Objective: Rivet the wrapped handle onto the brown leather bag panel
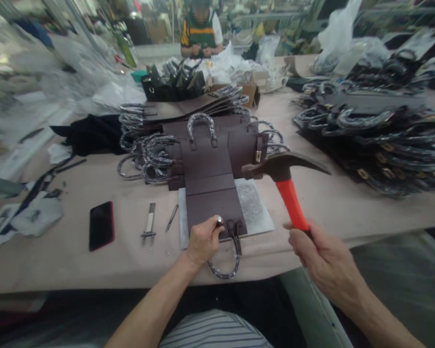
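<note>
My right hand (321, 249) is wrapped round the orange grip of a claw hammer (292, 198), its dark head raised above the table. With my left hand (205, 239) I pinch a short metal punch (219, 221), which stands over the near end of a dark brown leather bag panel (213, 208). My fingers hide the punch's lower end. A plastic-wrapped handle (224, 276) hangs off the near end of the panel, and another wrapped handle (202, 126) arches at its far end. Under the panel lies a pale slab (255, 208).
Left of the slab lie a slim metal tool (172, 217), a pronged tool (149, 224) and a phone (102, 225). Stacked bag panels with wrapped handles (155, 154) sit behind; another pile (380, 125) is at right. Across the table is a person (202, 34).
</note>
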Demonstrator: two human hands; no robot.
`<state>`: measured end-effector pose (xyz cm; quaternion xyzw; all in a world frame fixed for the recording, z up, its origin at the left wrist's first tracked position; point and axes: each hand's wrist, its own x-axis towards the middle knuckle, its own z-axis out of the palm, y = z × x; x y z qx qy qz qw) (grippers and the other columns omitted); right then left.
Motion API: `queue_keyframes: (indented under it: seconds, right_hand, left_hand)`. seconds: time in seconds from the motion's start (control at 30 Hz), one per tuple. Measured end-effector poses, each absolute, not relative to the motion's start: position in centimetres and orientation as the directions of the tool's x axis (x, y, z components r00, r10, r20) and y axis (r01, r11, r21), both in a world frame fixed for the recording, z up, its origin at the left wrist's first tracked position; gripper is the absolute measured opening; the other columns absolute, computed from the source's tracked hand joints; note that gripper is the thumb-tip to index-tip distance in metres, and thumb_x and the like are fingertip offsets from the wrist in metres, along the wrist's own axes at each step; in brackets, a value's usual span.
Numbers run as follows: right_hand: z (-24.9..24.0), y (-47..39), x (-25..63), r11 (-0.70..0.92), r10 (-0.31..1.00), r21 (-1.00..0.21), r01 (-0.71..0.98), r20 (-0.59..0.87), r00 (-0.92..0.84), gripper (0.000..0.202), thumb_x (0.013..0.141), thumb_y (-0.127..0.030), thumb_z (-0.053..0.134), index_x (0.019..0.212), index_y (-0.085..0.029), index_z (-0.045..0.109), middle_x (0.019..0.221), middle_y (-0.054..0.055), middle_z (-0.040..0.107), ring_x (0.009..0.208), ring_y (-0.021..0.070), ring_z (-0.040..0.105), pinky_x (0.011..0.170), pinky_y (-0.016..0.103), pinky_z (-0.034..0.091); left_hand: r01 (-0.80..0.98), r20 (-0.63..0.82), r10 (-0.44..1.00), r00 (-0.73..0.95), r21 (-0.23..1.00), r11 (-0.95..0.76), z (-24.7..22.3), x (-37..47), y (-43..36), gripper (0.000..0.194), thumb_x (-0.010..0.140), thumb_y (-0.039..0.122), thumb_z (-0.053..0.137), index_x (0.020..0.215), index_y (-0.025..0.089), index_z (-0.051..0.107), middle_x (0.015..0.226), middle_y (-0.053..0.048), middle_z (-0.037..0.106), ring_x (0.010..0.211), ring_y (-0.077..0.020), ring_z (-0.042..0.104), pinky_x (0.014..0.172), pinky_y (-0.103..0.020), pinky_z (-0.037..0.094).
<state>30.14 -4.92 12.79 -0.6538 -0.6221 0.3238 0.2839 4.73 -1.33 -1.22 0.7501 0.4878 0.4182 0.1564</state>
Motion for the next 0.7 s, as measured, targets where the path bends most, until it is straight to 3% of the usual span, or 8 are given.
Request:
queue_keyframes:
  seconds: [0.1, 0.17, 0.23, 0.4, 0.47, 0.57, 0.6, 0.7]
  right_hand:
    - [14.5, -5.5, 30.0, 0.331, 0.944, -0.464, 0.822, 0.173, -0.283, 0.034, 0.099, -0.046, 0.044, 0.077, -0.022, 0.053, 0.052, -0.004, 0.052, 0.042, 0.0109, 0.045, 0.045, 0.027, 0.029]
    - [15.3, -5.6, 29.9, 0.464, 0.885, -0.276, 0.842, 0.197, -0.423, 0.034, 0.101, -0.041, 0.042, 0.073, -0.023, 0.050, 0.050, -0.004, 0.052, 0.038, 0.0112, 0.043, 0.043, 0.029, 0.023]
    - [16.2, -5.7, 29.7, 0.511, 0.854, -0.192, 0.838, 0.228, -0.468, 0.032, 0.102, -0.038, 0.042, 0.074, -0.024, 0.048, 0.050, -0.005, 0.053, 0.037, 0.0116, 0.044, 0.042, 0.029, 0.024]
    - [17.4, -6.3, 28.8, 0.460, 0.815, -0.211, 0.863, 0.487, -0.315, 0.027, 0.104, -0.036, 0.038, 0.081, -0.025, 0.047, 0.048, -0.005, 0.049, 0.036, 0.0132, 0.046, 0.042, 0.028, 0.029]
    - [17.0, -6.6, 28.8, 0.497, 0.801, -0.131, 0.858, 0.450, -0.395, 0.028, 0.104, -0.033, 0.037, 0.078, -0.026, 0.045, 0.047, -0.006, 0.049, 0.034, 0.0130, 0.045, 0.041, 0.029, 0.026]
    - [17.0, -6.7, 29.0, 0.547, 0.813, -0.062, 0.835, 0.277, -0.512, 0.029, 0.103, -0.032, 0.041, 0.075, -0.026, 0.042, 0.048, -0.006, 0.050, 0.034, 0.0120, 0.043, 0.040, 0.030, 0.023]
    - [17.2, -6.8, 29.0, 0.529, 0.827, -0.089, 0.844, 0.279, -0.489, 0.028, 0.103, -0.032, 0.043, 0.075, -0.026, 0.043, 0.049, -0.006, 0.050, 0.035, 0.0117, 0.044, 0.041, 0.029, 0.025]
    - [17.5, -6.8, 28.8, 0.439, 0.838, -0.254, 0.862, 0.462, -0.291, 0.025, 0.103, -0.034, 0.041, 0.080, -0.025, 0.047, 0.050, -0.007, 0.048, 0.038, 0.0111, 0.045, 0.044, 0.026, 0.030]
  left_hand:
    - [0.614, 0.470, 0.865, 0.175, 0.635, -0.469, -1.2, 4.8, -1.4, 0.011, 0.097, 0.020, 0.053, 0.103, 0.020, 0.062, 0.084, -0.004, 0.073, 0.076, -0.0186, 0.073, 0.069, -0.026, 0.056]
    - [0.628, 0.474, 0.863, 0.177, 0.620, -0.470, -1.2, 4.8, -1.4, 0.011, 0.096, 0.019, 0.053, 0.100, 0.020, 0.063, 0.080, -0.004, 0.073, 0.073, -0.0192, 0.073, 0.065, -0.026, 0.055]
    - [0.632, 0.467, 0.865, 0.184, 0.617, -0.468, -1.3, 4.8, -1.4, 0.011, 0.095, 0.019, 0.053, 0.100, 0.020, 0.062, 0.081, -0.004, 0.073, 0.072, -0.0192, 0.073, 0.065, -0.026, 0.055]
    - [0.615, 0.457, 0.871, 0.180, 0.638, -0.463, -1.4, 4.6, -1.3, 0.013, 0.096, 0.020, 0.053, 0.104, 0.019, 0.062, 0.088, -0.006, 0.074, 0.078, -0.0190, 0.073, 0.071, -0.027, 0.057]
    - [0.610, 0.477, 0.859, 0.184, 0.630, -0.480, -1.3, 4.7, -1.4, 0.013, 0.095, 0.019, 0.053, 0.102, 0.018, 0.063, 0.085, -0.006, 0.074, 0.075, -0.0198, 0.073, 0.068, -0.027, 0.056]
    - [0.615, 0.485, 0.855, 0.185, 0.621, -0.486, -1.2, 4.8, -1.4, 0.014, 0.094, 0.018, 0.053, 0.103, 0.019, 0.064, 0.081, -0.005, 0.073, 0.073, -0.0201, 0.073, 0.066, -0.027, 0.055]
    - [0.616, 0.481, 0.858, 0.183, 0.624, -0.481, -1.1, 4.8, -1.4, 0.013, 0.094, 0.018, 0.054, 0.103, 0.019, 0.064, 0.082, -0.005, 0.074, 0.074, -0.0201, 0.073, 0.067, -0.026, 0.056]
    - [0.621, 0.468, 0.865, 0.181, 0.628, -0.469, -1.3, 4.7, -1.1, 0.012, 0.095, 0.019, 0.054, 0.102, 0.019, 0.063, 0.087, -0.005, 0.074, 0.078, -0.0196, 0.074, 0.071, -0.026, 0.057]
